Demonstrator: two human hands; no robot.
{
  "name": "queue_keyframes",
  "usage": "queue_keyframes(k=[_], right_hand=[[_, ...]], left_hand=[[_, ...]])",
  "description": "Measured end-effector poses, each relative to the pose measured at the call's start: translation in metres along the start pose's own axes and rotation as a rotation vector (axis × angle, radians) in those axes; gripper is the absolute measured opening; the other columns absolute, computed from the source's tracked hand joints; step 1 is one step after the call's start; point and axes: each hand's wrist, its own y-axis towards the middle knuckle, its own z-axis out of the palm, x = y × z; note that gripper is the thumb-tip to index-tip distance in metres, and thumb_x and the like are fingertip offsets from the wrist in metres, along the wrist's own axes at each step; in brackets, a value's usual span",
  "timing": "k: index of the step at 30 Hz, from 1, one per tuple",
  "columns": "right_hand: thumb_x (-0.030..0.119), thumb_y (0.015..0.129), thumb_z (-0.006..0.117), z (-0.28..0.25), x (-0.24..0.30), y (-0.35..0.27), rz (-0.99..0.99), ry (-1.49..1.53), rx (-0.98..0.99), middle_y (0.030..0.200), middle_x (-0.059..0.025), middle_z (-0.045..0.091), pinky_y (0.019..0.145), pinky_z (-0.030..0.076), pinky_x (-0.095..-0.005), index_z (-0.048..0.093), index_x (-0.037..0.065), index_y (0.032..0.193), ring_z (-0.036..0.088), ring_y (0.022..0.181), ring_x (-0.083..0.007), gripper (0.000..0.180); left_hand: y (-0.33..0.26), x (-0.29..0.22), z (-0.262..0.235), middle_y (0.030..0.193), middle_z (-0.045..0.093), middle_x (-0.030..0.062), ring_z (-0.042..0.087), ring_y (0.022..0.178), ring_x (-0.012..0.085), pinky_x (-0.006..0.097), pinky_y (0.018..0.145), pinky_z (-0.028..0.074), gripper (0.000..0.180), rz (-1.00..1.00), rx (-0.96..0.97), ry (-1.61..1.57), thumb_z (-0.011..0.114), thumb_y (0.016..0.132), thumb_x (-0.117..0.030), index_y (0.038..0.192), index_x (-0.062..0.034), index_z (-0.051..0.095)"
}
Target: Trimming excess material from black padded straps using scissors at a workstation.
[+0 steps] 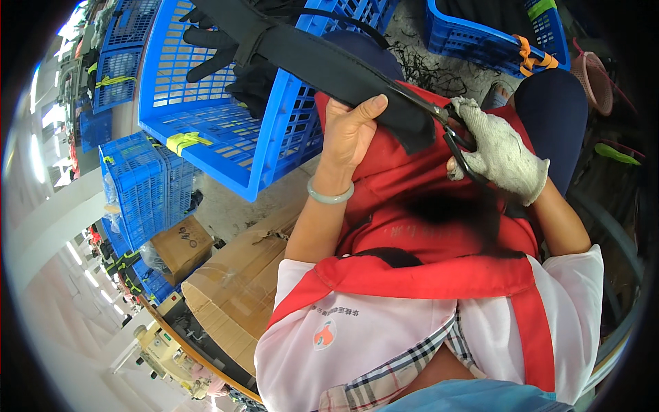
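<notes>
My left hand (351,130), bare and with a pale bangle on its wrist, grips a wide black fabric strap (312,58) near its end, thumb on top. From there the strap runs up and left over the rim of a blue crate. In a white knitted glove, my right hand (500,151) holds a pair of scissors (453,130) by the black handles. Their blades lie along the strap's edge close to my left thumb. A red apron (398,192) covers my lap beneath both hands.
The blue crate (261,154) at my left holds more black straps (206,55). Another blue crate (473,48), tied with orange strips, stands ahead on the right. Black thread scraps (425,69) litter the floor. Cardboard (237,292) and stacked blue crates (144,185) are farther left.
</notes>
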Motion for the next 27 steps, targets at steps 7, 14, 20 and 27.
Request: queue_keyframes(k=[7,14,20,27], right_hand=[[0.043,0.064,0.085,0.000,-0.006,-0.003,-0.015,0.039,0.003,0.090,-0.0204,0.063,0.075,0.050,-0.0408,0.048,-0.002,0.127,0.064,0.083,-0.0367,0.086],[0.039,0.071,0.081,0.004,0.004,0.001,-0.014,0.056,0.039,0.085,-0.0181,0.062,0.071,0.049,-0.0413,0.050,-0.001,0.121,0.064,0.079,-0.0354,0.071],[0.030,0.081,0.074,0.008,0.001,0.006,0.201,0.412,0.158,0.078,-0.0125,0.064,0.063,0.049,-0.0375,0.049,-0.003,0.117,0.066,0.069,-0.0250,0.055],[0.036,0.077,0.077,0.019,-0.010,0.011,0.211,0.557,0.105,0.077,-0.0178,0.062,0.064,0.048,-0.0417,0.050,-0.002,0.118,0.064,0.072,-0.0346,0.062]], left_hand=[[-0.001,0.002,0.000,0.106,0.067,0.0075,0.064,0.097,0.0176,0.031,0.090,0.050,0.029,0.006,0.010,-0.012,0.066,0.082,0.009,0.108,-0.0023,0.064],[-0.001,0.002,-0.003,0.106,0.067,0.0074,0.064,0.098,0.0179,0.031,0.091,0.050,0.028,0.000,0.027,-0.028,0.065,0.083,0.008,0.109,-0.0023,0.064],[-0.002,0.001,-0.004,0.106,0.067,0.0074,0.064,0.098,0.0183,0.032,0.092,0.050,0.028,0.005,0.032,-0.046,0.065,0.084,0.008,0.109,-0.0028,0.064],[-0.002,0.004,-0.003,0.106,0.067,0.0070,0.064,0.098,0.0178,0.032,0.093,0.049,0.029,-0.026,0.035,-0.017,0.066,0.083,0.009,0.109,-0.0031,0.063]])
